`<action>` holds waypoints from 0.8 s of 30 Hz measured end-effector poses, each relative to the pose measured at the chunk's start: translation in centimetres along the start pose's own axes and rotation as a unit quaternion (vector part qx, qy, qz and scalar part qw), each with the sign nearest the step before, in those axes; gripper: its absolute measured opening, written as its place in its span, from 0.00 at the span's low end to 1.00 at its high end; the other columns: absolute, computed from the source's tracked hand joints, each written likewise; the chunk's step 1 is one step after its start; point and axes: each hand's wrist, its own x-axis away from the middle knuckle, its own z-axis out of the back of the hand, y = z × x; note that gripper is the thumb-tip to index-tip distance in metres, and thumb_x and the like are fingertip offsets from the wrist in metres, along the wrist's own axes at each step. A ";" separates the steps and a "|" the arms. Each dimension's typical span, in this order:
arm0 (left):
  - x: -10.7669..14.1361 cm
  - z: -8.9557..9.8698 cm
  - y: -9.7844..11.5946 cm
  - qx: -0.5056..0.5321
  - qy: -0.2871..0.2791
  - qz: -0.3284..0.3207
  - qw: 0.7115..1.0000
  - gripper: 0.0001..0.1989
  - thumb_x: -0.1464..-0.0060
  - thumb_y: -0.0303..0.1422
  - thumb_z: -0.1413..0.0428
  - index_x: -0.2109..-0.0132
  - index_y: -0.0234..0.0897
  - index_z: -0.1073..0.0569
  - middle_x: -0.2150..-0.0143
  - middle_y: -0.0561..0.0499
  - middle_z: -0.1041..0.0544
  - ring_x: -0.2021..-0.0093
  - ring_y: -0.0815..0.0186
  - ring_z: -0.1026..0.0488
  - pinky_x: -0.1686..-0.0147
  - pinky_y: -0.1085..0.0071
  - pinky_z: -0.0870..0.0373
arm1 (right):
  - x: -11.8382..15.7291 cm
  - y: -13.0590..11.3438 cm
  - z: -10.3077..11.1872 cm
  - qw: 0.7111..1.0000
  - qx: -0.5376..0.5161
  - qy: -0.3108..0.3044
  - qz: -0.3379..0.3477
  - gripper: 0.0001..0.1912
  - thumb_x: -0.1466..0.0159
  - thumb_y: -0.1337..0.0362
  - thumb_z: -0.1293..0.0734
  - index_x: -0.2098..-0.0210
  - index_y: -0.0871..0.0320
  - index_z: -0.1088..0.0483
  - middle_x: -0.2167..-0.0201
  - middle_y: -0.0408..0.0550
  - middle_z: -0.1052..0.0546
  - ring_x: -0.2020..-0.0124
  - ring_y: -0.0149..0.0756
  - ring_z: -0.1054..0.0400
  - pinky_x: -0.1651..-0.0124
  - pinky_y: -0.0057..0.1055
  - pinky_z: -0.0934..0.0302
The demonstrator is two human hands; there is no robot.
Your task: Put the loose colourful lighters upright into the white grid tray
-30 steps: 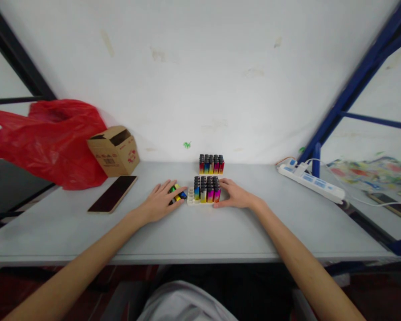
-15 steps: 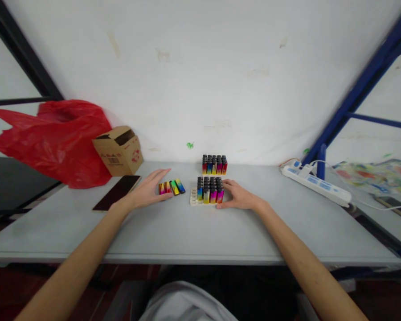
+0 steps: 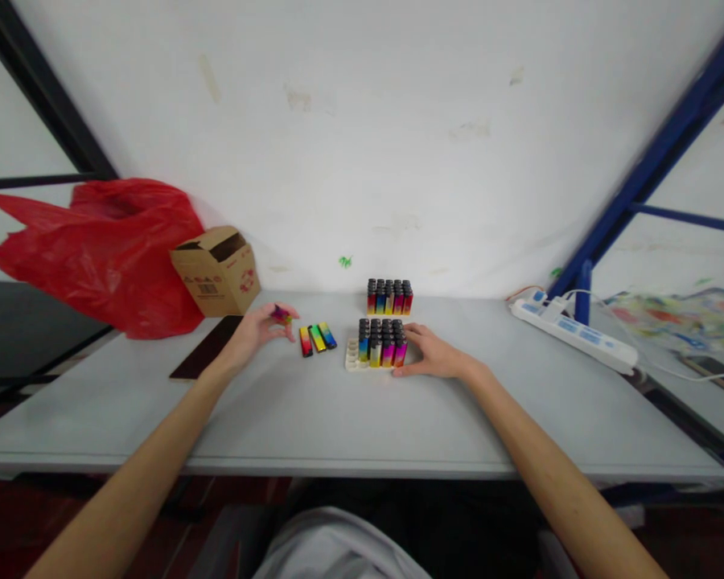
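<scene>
My left hand (image 3: 258, 331) is closed on a colourful lighter (image 3: 281, 315), raised a little above the table. Just right of it, three lighters (image 3: 318, 338) in rainbow colours lie side by side. Upright lighters with black tops (image 3: 381, 342) fill most of a white tray (image 3: 352, 363) in the middle; slots at its left end hold nothing. My right hand (image 3: 431, 355) grips that tray's right end, thumb at the front corner and fingers round the back.
A second block of upright lighters (image 3: 389, 297) stands behind, near the wall. On the left are a dark phone (image 3: 203, 351), a cardboard box (image 3: 215, 273) and a red plastic bag (image 3: 105, 265). A white power strip (image 3: 573, 331) with cables lies at right.
My left hand has taken the leftmost lighter from the row and lifted it up and to the left. My right hand stays at the tray.
</scene>
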 end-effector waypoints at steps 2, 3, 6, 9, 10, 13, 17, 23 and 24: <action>-0.5 -1.8 0.4 0.142 -0.008 0.056 0.988 0.26 0.41 0.54 0.49 0.73 0.36 0.31 0.70 0.46 0.29 0.70 0.62 0.29 0.71 0.65 0.23 | 0.0 0.0 0.0 1.000 -0.002 0.002 0.000 0.45 0.45 0.36 0.26 0.38 0.61 0.31 0.38 0.62 0.32 0.37 0.56 0.37 0.31 0.53 0.44; -0.7 -2.7 0.6 0.180 -0.009 0.082 0.980 0.27 0.39 0.54 0.50 0.75 0.37 0.35 0.72 0.47 0.30 0.70 0.63 0.30 0.72 0.68 0.24 | 0.0 0.0 0.0 1.000 -0.002 0.003 -0.001 0.45 0.45 0.36 0.26 0.38 0.60 0.31 0.38 0.62 0.32 0.37 0.56 0.37 0.31 0.53 0.44; -0.8 -5.6 0.7 0.220 -0.068 0.159 0.960 0.28 0.36 0.57 0.52 0.74 0.39 0.39 0.77 0.53 0.37 0.78 0.68 0.37 0.80 0.73 0.32 | 0.0 -0.1 0.0 1.000 -0.001 0.004 -0.003 0.45 0.45 0.36 0.26 0.39 0.61 0.31 0.38 0.63 0.32 0.37 0.56 0.37 0.31 0.53 0.43; -0.2 -7.9 0.3 0.229 -0.148 0.201 0.941 0.29 0.36 0.58 0.54 0.73 0.39 0.41 0.82 0.60 0.49 0.84 0.73 0.53 0.87 0.78 0.46 | 0.0 -0.2 0.1 1.000 -0.002 0.004 0.001 0.45 0.44 0.36 0.26 0.38 0.61 0.31 0.37 0.63 0.32 0.37 0.56 0.37 0.31 0.53 0.44; 0.1 -8.4 0.2 0.232 -0.170 0.208 0.935 0.29 0.36 0.58 0.54 0.73 0.39 0.41 0.82 0.61 0.51 0.84 0.74 0.56 0.87 0.79 0.49 | 0.0 -0.3 0.1 1.000 -0.003 0.003 0.003 0.45 0.44 0.36 0.26 0.38 0.60 0.31 0.37 0.63 0.32 0.37 0.56 0.37 0.31 0.53 0.44; 1.0 -9.1 -0.1 0.241 -0.219 0.215 0.921 0.27 0.35 0.57 0.52 0.72 0.39 0.40 0.82 0.63 0.54 0.84 0.75 0.60 0.87 0.81 0.53 | 0.0 -0.3 0.1 1.000 -0.004 0.002 0.006 0.44 0.44 0.37 0.27 0.38 0.59 0.31 0.37 0.62 0.32 0.37 0.57 0.37 0.31 0.54 0.44; 1.8 -9.0 0.1 0.222 -0.205 0.196 0.933 0.21 0.35 0.51 0.46 0.66 0.39 0.35 0.82 0.63 0.46 0.85 0.76 0.57 0.88 0.82 0.52 | 0.0 -0.3 0.2 1.000 -0.002 0.004 0.005 0.45 0.44 0.37 0.26 0.37 0.59 0.32 0.38 0.62 0.32 0.37 0.56 0.37 0.32 0.54 0.44; 1.6 -8.8 -0.1 0.186 -0.149 0.159 0.958 0.19 0.35 0.51 0.47 0.62 0.40 0.34 0.82 0.62 0.44 0.85 0.75 0.56 0.87 0.81 0.55 | 0.0 -0.5 0.2 1.000 0.000 -0.002 0.005 0.45 0.43 0.37 0.26 0.37 0.61 0.32 0.38 0.62 0.32 0.37 0.56 0.37 0.31 0.53 0.44; 1.5 -8.8 -0.2 0.183 -0.154 0.170 0.956 0.21 0.35 0.53 0.49 0.64 0.39 0.33 0.82 0.62 0.46 0.85 0.75 0.55 0.86 0.81 0.54 | 0.0 -0.5 0.3 1.000 0.000 -0.002 0.005 0.45 0.43 0.38 0.26 0.37 0.61 0.32 0.38 0.62 0.32 0.38 0.55 0.37 0.31 0.53 0.44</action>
